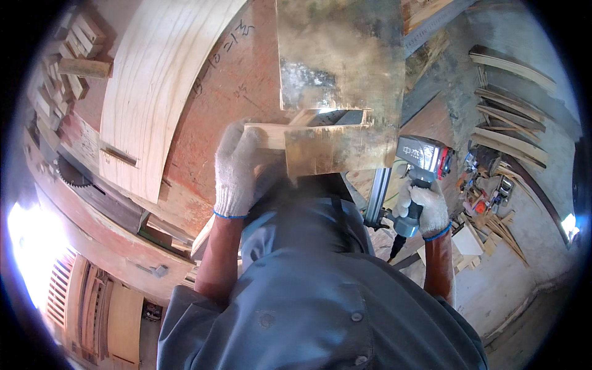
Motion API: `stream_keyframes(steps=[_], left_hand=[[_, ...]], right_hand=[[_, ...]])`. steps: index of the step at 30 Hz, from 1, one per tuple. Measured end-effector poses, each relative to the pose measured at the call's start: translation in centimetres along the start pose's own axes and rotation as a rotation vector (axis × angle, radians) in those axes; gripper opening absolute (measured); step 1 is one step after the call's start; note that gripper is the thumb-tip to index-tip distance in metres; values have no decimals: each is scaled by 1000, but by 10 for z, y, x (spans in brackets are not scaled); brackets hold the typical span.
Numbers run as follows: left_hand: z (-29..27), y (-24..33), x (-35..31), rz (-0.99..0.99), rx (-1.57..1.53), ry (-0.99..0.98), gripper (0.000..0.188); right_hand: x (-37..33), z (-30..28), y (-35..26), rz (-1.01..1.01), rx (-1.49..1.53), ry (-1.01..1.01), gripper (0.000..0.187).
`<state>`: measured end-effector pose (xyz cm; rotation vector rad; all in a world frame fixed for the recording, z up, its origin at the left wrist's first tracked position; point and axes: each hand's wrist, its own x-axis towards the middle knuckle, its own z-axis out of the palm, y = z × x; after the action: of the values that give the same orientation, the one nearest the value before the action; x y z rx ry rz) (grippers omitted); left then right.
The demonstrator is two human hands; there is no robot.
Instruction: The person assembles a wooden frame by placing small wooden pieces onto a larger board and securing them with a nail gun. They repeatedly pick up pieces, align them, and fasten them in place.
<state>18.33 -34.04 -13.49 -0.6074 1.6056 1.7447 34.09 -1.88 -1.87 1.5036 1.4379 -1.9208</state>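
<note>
My left hand (235,163), in a white knitted glove with a blue cuff edge, is closed on the left end of a pale wooden strip (266,129). The strip reaches to the right into a gap in a large stained board (342,55) in front of me. My right hand (428,206), gloved alike, wraps round the handle of a grey nail gun (422,153) with a red-edged head. The gun's long metal magazine (378,191) lies to the left of the handle, and a black hose fitting (398,246) hangs below. The gun is apart from the strip.
A reddish worktable (222,80) with handwriting carries a large curved light wood panel (157,80). Wood blocks (80,46) are stacked at the far left, near a toothed saw blade (73,176). Boards (512,105) lean on the right; offcuts and tools (487,197) clutter the floor.
</note>
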Motion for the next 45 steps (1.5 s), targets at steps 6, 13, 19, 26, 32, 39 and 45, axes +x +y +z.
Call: stream_keyframes(steps=[6, 13, 19, 26, 32, 39, 45], left_hand=[[16, 28, -16, -59, -35, 90, 41], [4, 15, -8, 186, 355, -18, 41], [-4, 5, -4, 183, 142, -104, 36], [6, 13, -8, 42, 132, -146, 60], [11, 10, -13, 145, 322, -96, 59], [13, 10, -15, 163, 387, -85, 57], [15, 14, -18, 90, 330, -91, 55]], right_hand=[[-1, -9, 2, 82, 54, -94, 56], [-5, 11, 3, 84, -85, -22, 56], [-11, -14, 8, -79, -378, -7, 43], [-12, 18, -13, 30, -115, -7, 62], [-17, 29, -17, 51, -54, 34, 59], [-18, 32, -22, 103, -87, 6, 63], [-19, 31, -22, 97, -166, 37, 62]])
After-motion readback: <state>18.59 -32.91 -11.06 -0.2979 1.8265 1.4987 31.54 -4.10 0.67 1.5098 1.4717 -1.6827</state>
